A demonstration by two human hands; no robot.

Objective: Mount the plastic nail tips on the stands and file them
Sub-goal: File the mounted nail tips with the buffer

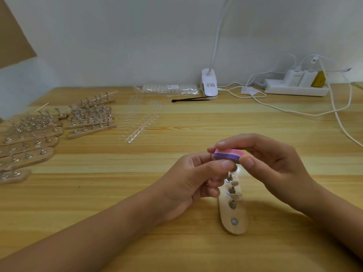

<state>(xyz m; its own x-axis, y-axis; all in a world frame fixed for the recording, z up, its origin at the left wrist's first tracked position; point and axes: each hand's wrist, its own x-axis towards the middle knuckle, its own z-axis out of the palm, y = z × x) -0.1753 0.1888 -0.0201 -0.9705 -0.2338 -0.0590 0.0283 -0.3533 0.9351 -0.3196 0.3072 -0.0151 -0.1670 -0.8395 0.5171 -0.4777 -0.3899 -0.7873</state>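
The pink-and-purple file block [227, 155] is pinched between thumb and fingers of my right grip [275, 167], above the far end of the wooden stand [234, 214] on the worktop [176, 114]. My left grip [193, 181] is curled just beneath the file block, thumb against fingers; what it pinches is hidden. More stands [39, 134] lie well apart, far left.

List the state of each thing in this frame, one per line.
right hand, fingers and thumb pinch the file.
file, held over the far end of the stand.
left hand, fingers curled under the file; contents hidden.
stand, flat on table, pegs upright, nearest socket empty.
spare stands, lying in rows, pegs upright.
nail tip strips, loose on table.
tweezers, lying flat.
power strip, chargers plugged in.
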